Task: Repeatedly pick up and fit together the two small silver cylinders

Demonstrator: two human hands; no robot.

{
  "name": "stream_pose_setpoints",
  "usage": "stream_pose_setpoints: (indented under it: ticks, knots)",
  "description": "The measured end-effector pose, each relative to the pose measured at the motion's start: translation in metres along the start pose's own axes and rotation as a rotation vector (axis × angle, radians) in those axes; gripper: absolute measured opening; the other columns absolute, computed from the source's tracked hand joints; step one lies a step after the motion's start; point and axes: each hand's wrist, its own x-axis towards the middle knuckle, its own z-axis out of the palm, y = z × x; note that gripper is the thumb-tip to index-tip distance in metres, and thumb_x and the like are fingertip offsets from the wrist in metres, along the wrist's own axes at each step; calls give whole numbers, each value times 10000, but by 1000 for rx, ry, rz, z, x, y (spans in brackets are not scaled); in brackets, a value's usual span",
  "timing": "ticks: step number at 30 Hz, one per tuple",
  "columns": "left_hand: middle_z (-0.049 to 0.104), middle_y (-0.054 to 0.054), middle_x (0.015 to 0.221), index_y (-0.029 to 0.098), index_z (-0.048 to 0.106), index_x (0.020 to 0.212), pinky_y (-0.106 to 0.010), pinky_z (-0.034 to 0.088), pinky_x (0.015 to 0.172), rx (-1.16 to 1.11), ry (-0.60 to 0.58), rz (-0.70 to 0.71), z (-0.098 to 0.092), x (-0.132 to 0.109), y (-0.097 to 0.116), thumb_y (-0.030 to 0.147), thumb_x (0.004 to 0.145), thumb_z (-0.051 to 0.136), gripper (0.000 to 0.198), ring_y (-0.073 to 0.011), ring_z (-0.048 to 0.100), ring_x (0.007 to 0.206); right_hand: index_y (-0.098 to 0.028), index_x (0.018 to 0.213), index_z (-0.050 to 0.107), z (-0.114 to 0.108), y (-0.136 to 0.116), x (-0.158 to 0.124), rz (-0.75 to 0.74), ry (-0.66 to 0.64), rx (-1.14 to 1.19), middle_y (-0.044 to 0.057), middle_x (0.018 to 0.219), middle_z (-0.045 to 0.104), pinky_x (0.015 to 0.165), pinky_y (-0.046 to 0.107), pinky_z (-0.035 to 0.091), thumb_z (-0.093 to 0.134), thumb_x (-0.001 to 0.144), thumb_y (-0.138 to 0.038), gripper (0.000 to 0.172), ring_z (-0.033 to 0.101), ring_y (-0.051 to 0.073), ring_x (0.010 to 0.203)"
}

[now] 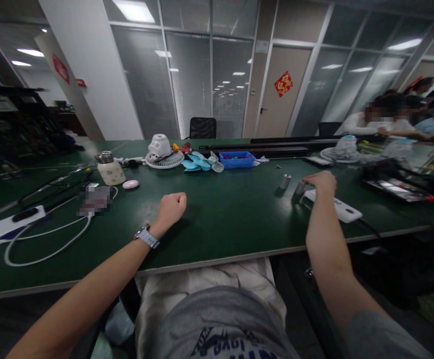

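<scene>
Left hand (171, 209) balled into a fist near the front edge of the counter (220, 224).
Right hand (322, 182) came down beside metal cans (291, 184) and a white box (342, 208), fingers (314, 177) curled, grip unclear.

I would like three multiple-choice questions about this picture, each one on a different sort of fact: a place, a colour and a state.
1. The watch is on:
A. the right arm
B. the left arm
C. neither arm

2. The table top is:
A. red
B. white
C. green

3. The left hand is:
A. a closed fist
B. open flat
C. gripping a bottle

Answers:
1. B, its strap circles that wrist.
2. C, green surface shows around everything on it.
3. A, the fingers are curled in tight.
</scene>
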Motion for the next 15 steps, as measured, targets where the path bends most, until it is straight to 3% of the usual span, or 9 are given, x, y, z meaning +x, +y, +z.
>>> stream_pose_setpoints:
  ticks: [2,4,10,15]
  knots:
    - [343,29,476,205,323,484,-276,213,540,5,1,-8,0,0,1,240,777,348,297,-111,362,479,-176,984,781,-1,-2,0,109,-118,38,188,1103,692,811,355,488,826,683,-307,332,645,267,999]
    - [344,27,476,205,324,483,-277,211,540,9,-2,-13,0,0,2,242,776,348,296,-112,362,480,-184,1026,771,-2,-4,0,123,-172,55,158,1143,690,843,335,471,851,645,-270,399,627,257,1043]
    - [348,27,476,205,324,486,-273,223,548,7,-14,-6,-1,-1,3,244,776,343,294,-111,370,482,-166,1121,740,5,-4,4,57,-167,72,112,1171,695,887,271,443,813,686,-186,441,620,200,1043]
    - [347,29,477,206,323,490,-272,225,548,21,-18,-10,-2,-1,3,249,785,343,299,-112,374,485,-178,1112,749,4,1,3,83,-177,88,85,1131,713,824,250,460,809,673,-158,443,631,184,979]
